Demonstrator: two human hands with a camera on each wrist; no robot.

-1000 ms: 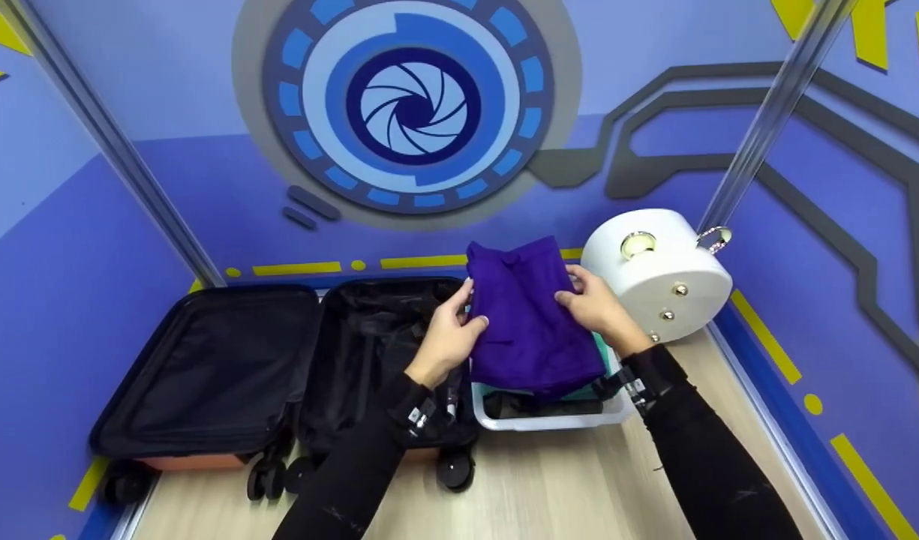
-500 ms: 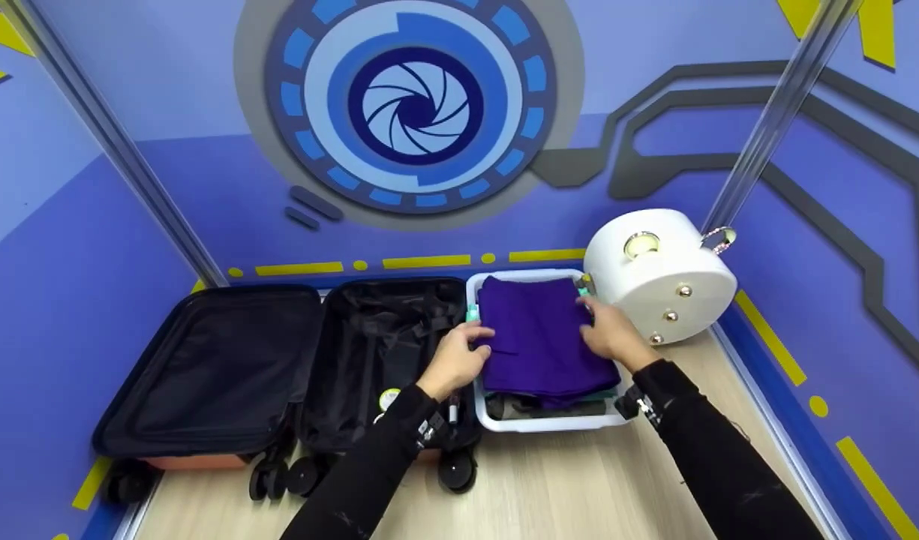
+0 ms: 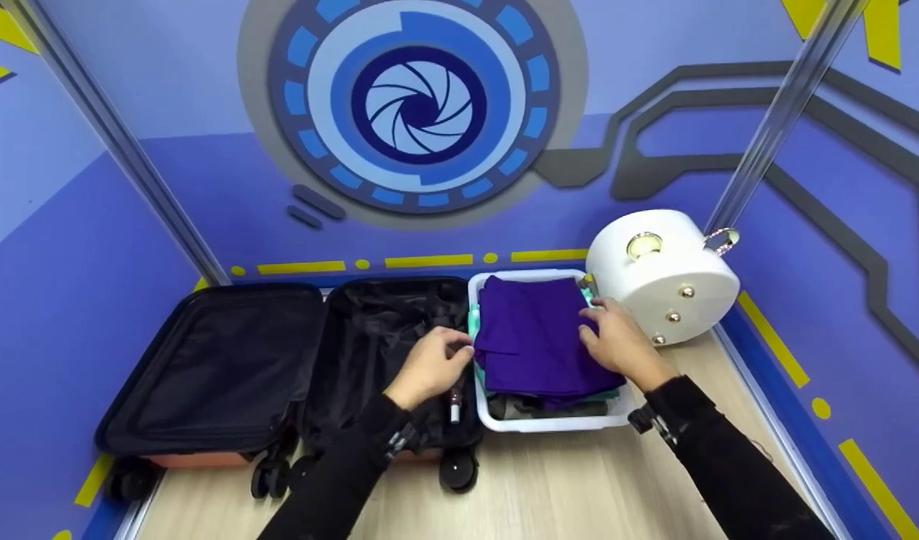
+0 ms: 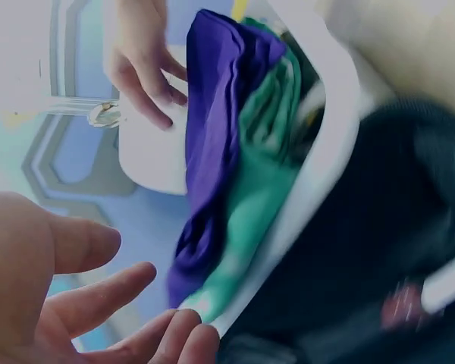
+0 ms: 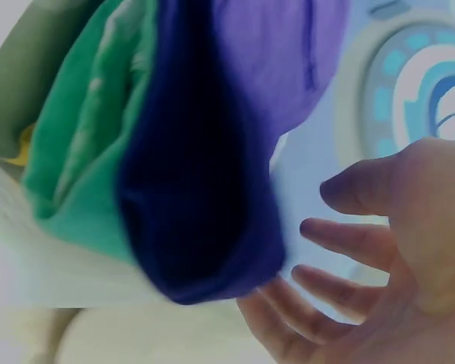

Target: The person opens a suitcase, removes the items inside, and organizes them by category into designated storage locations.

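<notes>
Fingers apart, the left hand [image 3: 433, 364] is at the left edge of the white bin [image 3: 557, 424], the right hand [image 3: 620, 343] at its right; folded purple cloth [image 3: 538, 337] lies between, atop green cloth [image 4: 254, 201].

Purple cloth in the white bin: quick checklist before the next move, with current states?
1. Purple cloth on top of green cloth: ok.
2. Stack below white bin rim: not ok, purple rises above it.
3. Left hand open, gripping nothing: ok.
4. Right hand open, gripping nothing: ok.
5. Right fingertips clear of purple cloth: cannot tell, they overlap its edge.
6. Suitcase open: ok.
</notes>
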